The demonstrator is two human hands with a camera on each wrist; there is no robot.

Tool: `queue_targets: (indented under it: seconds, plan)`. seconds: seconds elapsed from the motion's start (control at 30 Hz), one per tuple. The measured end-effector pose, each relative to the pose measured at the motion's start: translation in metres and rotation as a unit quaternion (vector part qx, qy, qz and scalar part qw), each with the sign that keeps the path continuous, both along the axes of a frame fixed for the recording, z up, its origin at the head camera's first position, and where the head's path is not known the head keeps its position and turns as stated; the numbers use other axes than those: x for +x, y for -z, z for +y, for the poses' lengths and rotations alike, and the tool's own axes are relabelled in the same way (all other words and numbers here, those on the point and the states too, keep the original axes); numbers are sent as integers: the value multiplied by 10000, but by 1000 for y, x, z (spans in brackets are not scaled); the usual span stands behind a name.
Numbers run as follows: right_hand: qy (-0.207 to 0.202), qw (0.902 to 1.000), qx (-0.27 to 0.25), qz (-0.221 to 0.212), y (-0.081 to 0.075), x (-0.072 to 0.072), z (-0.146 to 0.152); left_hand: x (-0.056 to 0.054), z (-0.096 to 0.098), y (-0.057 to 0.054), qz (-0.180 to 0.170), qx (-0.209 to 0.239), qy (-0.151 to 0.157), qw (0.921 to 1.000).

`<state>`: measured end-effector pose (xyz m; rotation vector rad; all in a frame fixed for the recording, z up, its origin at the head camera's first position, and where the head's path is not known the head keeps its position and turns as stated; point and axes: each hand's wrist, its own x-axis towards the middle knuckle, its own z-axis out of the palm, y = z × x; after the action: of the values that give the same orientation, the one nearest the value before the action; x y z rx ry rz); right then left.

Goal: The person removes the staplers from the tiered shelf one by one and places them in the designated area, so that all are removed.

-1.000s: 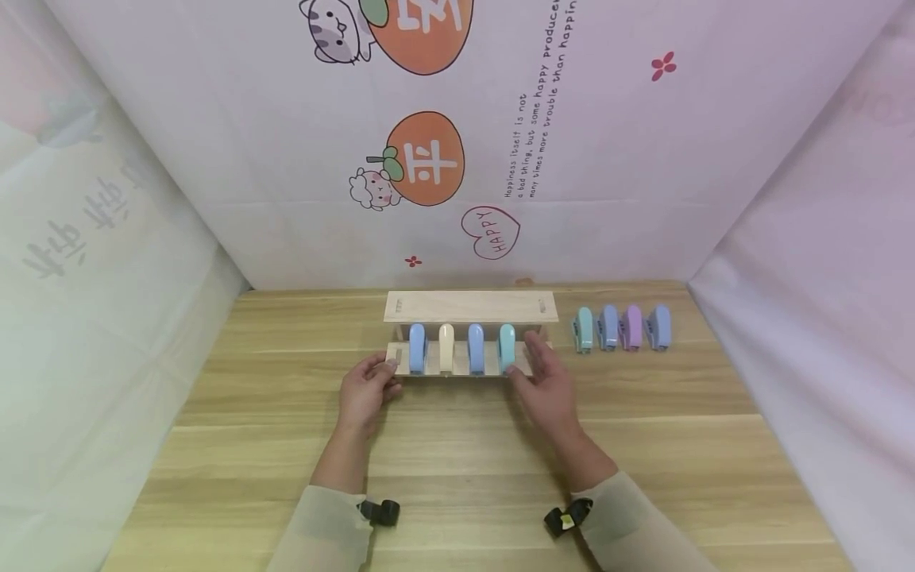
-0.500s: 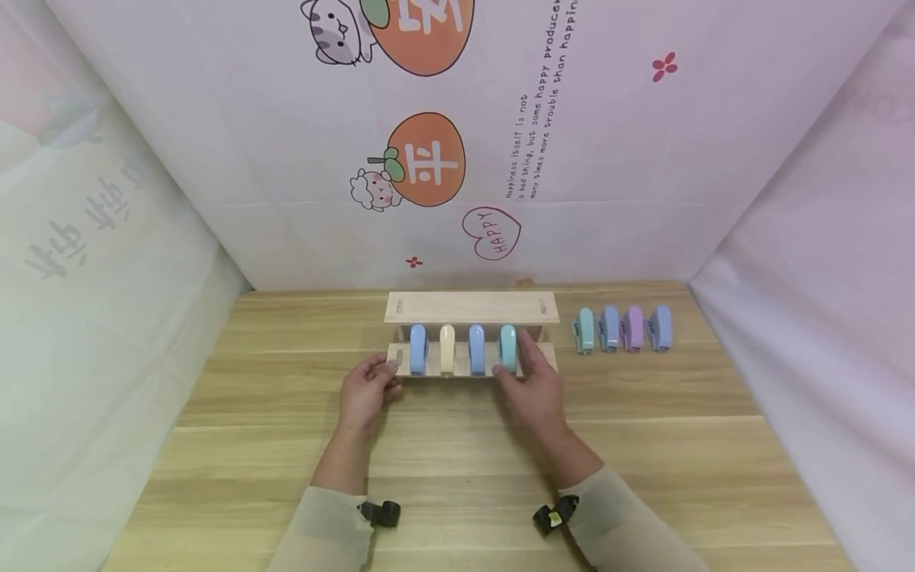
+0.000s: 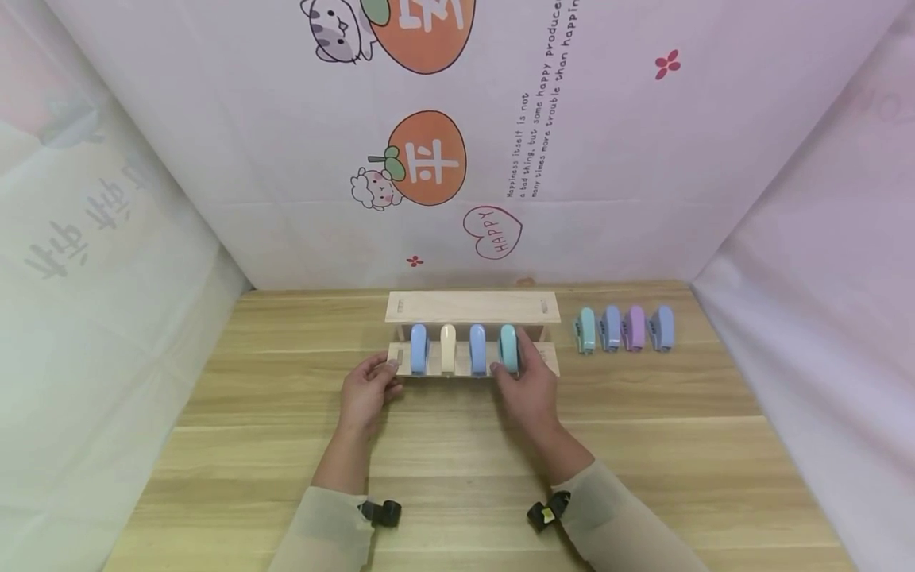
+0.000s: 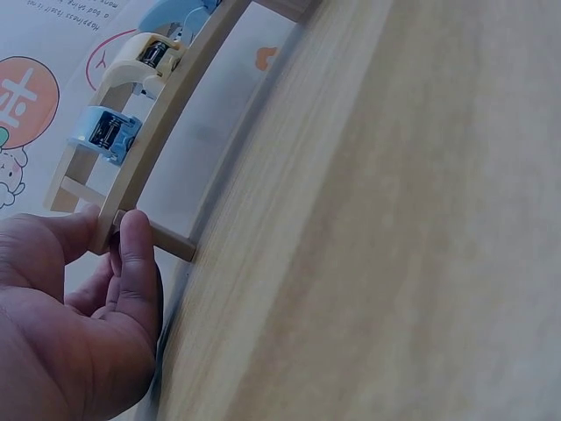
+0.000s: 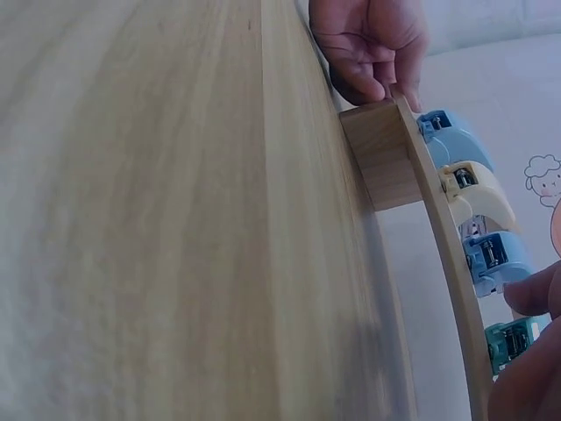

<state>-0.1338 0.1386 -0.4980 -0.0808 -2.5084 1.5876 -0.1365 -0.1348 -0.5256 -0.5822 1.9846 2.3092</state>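
Observation:
A pale wooden two-step rack (image 3: 472, 307) stands near the back of the table. On its lower step is a row of mini staplers: a blue stapler (image 3: 418, 349), a cream stapler (image 3: 447, 349), another blue stapler (image 3: 477, 349) and a teal stapler (image 3: 508, 348). My left hand (image 3: 366, 393) pinches the step's left front corner, thumb above and fingers below, as the left wrist view shows. With thumb on one side and fingers on the other, my right hand (image 3: 530, 393) holds the teal stapler, which still sits on the step; the hand covers part of it in the right wrist view.
Right of the rack, a teal stapler (image 3: 585, 330), a blue stapler (image 3: 611, 328), a purple stapler (image 3: 634, 328) and another blue stapler (image 3: 662, 328) stand in a row on the wooden table (image 3: 457, 492). A printed white cloth (image 3: 608, 159) hangs behind the table.
My right hand has shifted left and closed its thumb and fingers around the teal stapler on the rack. My left hand has stayed at the rack's corner.

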Motion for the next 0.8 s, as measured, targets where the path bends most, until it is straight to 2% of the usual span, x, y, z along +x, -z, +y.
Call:
queue_targets:
  seconds: [0.8]
  plan:
    - [-78,9997,-135,190,3,3,4,0,0,-1,37,5,24,10000]
